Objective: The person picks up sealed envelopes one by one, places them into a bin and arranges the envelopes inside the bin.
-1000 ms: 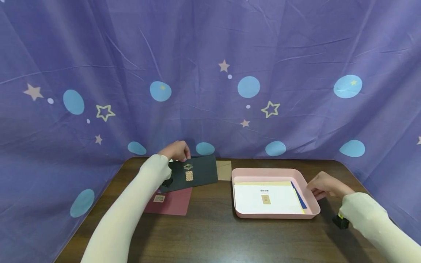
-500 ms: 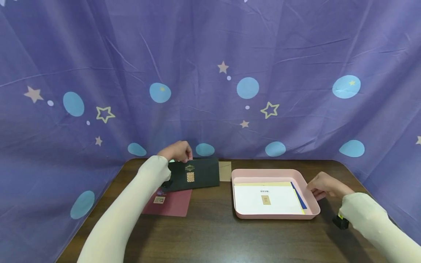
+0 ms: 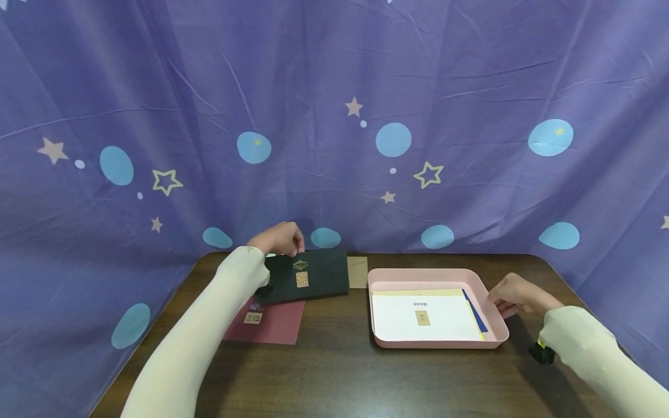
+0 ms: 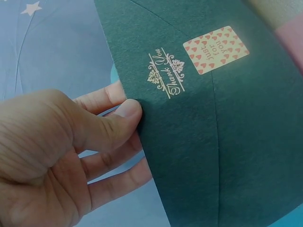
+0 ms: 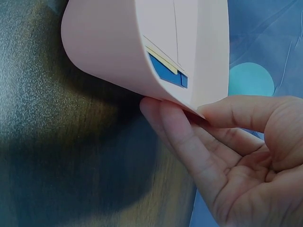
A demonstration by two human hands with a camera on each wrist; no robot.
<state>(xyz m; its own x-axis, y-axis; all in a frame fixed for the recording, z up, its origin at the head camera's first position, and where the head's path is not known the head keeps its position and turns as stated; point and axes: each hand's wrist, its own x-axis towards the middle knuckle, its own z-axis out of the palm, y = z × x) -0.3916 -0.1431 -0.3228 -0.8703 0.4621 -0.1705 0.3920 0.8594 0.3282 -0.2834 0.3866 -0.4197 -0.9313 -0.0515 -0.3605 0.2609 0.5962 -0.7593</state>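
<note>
My left hand (image 3: 279,238) pinches the top edge of a dark green envelope (image 3: 324,273) between thumb and fingers. In the left wrist view the green envelope (image 4: 255,123) shows gold "Thank You" lettering and a heart-patterned sticker (image 4: 216,50). A red envelope (image 3: 277,325) with a small label lies on the table below it, partly covered. At the right, my right hand (image 3: 520,295) holds the rim of a pink tray (image 3: 418,274), thumb on top and fingers beneath, as the right wrist view shows. A white envelope (image 3: 402,319) lies uppermost in the tray.
Under the white envelope, yellow and blue envelope (image 3: 475,312) edges stick out. A tan envelope (image 3: 358,271) lies behind the green one, near the back of the brown wooden table (image 3: 334,371). A purple curtain (image 3: 313,87) hangs along the far edge.
The green envelope has shifted slightly right and levelled a little since a second ago, still pinched by my left hand. My right hand and the tray have stayed put.
</note>
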